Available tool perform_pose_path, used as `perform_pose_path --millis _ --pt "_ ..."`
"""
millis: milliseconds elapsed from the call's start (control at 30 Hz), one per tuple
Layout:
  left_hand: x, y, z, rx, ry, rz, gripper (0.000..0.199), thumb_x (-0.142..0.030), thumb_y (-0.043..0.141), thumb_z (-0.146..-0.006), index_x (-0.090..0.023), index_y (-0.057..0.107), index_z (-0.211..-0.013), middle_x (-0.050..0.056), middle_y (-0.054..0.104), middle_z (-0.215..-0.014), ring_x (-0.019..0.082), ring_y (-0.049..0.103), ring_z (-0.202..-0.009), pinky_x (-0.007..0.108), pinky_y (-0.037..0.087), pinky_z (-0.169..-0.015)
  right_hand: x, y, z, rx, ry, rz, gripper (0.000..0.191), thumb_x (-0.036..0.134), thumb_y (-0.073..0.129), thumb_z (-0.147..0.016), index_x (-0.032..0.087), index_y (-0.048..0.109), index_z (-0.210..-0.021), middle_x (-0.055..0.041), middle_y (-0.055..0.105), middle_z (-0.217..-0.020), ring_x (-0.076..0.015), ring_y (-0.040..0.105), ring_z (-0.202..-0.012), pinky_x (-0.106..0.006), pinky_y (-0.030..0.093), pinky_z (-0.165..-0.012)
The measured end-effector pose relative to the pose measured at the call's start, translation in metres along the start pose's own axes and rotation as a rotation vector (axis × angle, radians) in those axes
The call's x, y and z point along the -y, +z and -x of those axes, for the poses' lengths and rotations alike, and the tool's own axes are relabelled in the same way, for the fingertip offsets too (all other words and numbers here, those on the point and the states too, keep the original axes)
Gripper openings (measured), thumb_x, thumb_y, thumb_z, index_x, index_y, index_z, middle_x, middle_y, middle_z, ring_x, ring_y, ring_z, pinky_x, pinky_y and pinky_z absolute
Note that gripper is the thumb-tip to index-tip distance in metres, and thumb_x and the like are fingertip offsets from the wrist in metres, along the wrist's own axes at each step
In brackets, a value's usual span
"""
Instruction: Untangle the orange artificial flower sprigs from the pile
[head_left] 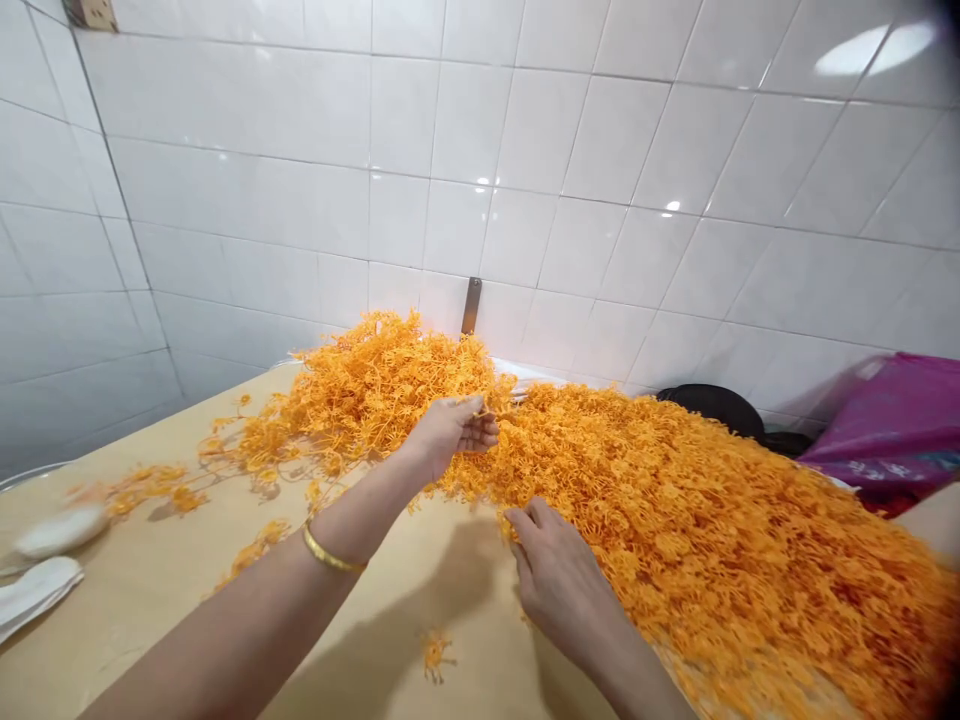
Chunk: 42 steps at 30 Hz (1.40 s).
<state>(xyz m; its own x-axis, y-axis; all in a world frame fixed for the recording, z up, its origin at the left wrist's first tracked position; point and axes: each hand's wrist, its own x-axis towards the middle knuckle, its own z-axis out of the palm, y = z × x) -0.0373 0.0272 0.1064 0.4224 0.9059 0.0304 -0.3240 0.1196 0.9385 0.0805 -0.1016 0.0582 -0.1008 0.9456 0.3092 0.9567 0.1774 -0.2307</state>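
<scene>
**Two bare hands reach forward, near each other**

The left hand (pixel 450 432) sits higher and farther out, turned on its side, fingers curled in toward the thumb. The slim left forearm (pixel 262 610) rises from the lower left, its wrist slightly bent. The right hand (pixel 559 585) lies lower, back upward, fingers loosely curved and slightly parted, with the right forearm (pixel 630 680) angling in from the lower right.

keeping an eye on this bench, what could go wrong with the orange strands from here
The orange strands look tangled, so a tug by the left hand could drag a whole clump along. Loose bits already lie apart on the table and could get lost. The gold bangle might also snag strands.
</scene>
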Motion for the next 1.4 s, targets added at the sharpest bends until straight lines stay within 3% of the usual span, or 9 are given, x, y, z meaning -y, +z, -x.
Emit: perform_pose_path --millis 100,333,467,567,700,900,1033,1233,1400 --pt "-0.033 0.010 -0.001 0.109 -0.078 0.024 0.023 -0.025 0.047 -0.076 -0.009 0.055 -0.061 0.007 0.059 -0.061 0.012 0.056 -0.052 0.025 0.044 -0.054 -0.019 0.012 0.006 0.007 0.012 0.117 0.026 0.003 0.037 -0.070 0.016 0.053 -0.085 -0.0120 0.049 -0.096 -0.0221 0.045 -0.085 -0.032 0.033 -0.069" --pt "-0.090 0.043 -0.001 0.336 -0.050 0.062 0.023 -0.017 0.043 -0.072 -0.009 0.054 -0.054 0.008 0.058 -0.056 0.012 0.054 -0.052 0.026 0.042 -0.054 -0.008 0.007 0.016 -0.037 -0.113 -0.184 0.025 0.012 0.035 -0.079 0.019 0.055 -0.092 -0.0073 0.053 -0.090 -0.0190 0.046 -0.086 -0.031 0.035 -0.076" --pt "-0.102 0.054 0.010 0.352 -0.045 0.019 0.020 -0.014 0.043 -0.068 -0.010 0.052 -0.050 0.007 0.056 -0.053 0.012 0.053 -0.048 0.027 0.041 -0.052 -0.001 0.015 0.016 0.057 -0.067 -0.614 0.023 0.027 0.038 -0.082 0.017 0.057 -0.077 -0.0056 0.054 -0.075 -0.0165 0.049 -0.073 -0.028 0.037 -0.066" --pt "-0.076 0.047 0.033 0.380 -0.070 -0.085 0.014 -0.015 0.047 -0.064 -0.012 0.051 -0.051 0.007 0.057 -0.051 0.013 0.053 -0.047 0.027 0.040 -0.049 -0.001 0.012 0.014 0.096 0.140 -1.163 0.034 0.041 0.037 -0.082 0.014 0.057 -0.079 -0.0069 0.056 -0.072 -0.0147 0.051 -0.066 -0.026 0.038 -0.058" --pt "-0.001 0.019 0.075 0.380 -0.255 -0.318 0.019 -0.027 0.054 -0.062 -0.012 0.052 -0.051 0.006 0.056 -0.046 0.012 0.050 -0.038 0.024 0.038 -0.043 -0.009 0.001 0.021 0.062 0.394 -1.595 0.034 0.046 0.046 -0.076 0.014 0.056 -0.082 -0.0055 0.057 -0.069 -0.0123 0.053 -0.060 -0.023 0.040 -0.054" --pt "0.086 0.003 0.123 0.296 -0.483 -0.365 0.036 -0.046 0.048 -0.067 -0.013 0.048 -0.052 0.001 0.050 -0.043 0.007 0.042 -0.031 0.018 0.030 -0.033 -0.007 0.015 0.047 0.153 0.425 -1.415 0.035 0.049 0.049 -0.073 0.016 0.053 -0.083 -0.0043 0.056 -0.072 -0.0128 0.053 -0.060 -0.022 0.040 -0.051" --pt "0.102 0.017 0.128 0.381 -0.396 -0.582 0.025 -0.037 0.046 -0.071 -0.013 0.050 -0.065 -0.002 0.047 -0.046 0.006 0.040 -0.031 0.016 0.030 -0.032 0.000 0.022 0.051 0.211 0.206 -1.111 0.030 0.044 0.046 -0.076 0.016 0.053 -0.070 -0.0005 0.054 -0.061 -0.0120 0.051 -0.054 -0.022 0.038 -0.050" --pt "0.104 0.010 0.125 0.449 -0.312 -0.606 0.021 -0.036 0.050 -0.069 -0.015 0.048 -0.070 -0.002 0.049 -0.052 0.007 0.043 -0.038 0.019 0.035 -0.036 -0.007 0.025 0.032 0.085 0.278 -0.956 0.025 0.033 0.051 -0.071 0.015 0.047 -0.053 0.0013 0.047 -0.052 -0.0101 0.045 -0.050 -0.022 0.035 -0.048" --pt "0.085 -0.034 0.088 -0.061 -0.045 -0.756 0.028 -0.039 0.051 -0.068 -0.016 0.043 -0.055 -0.004 0.041 -0.043 0.007 0.038 -0.037 0.018 0.027 -0.037 -0.028 0.000 0.003 -0.063 0.409 -1.337 0.029 0.042 0.059 -0.064 0.016 0.045 -0.062 0.0032 0.050 -0.058 -0.0056 0.042 -0.042 -0.020 0.033 -0.044"
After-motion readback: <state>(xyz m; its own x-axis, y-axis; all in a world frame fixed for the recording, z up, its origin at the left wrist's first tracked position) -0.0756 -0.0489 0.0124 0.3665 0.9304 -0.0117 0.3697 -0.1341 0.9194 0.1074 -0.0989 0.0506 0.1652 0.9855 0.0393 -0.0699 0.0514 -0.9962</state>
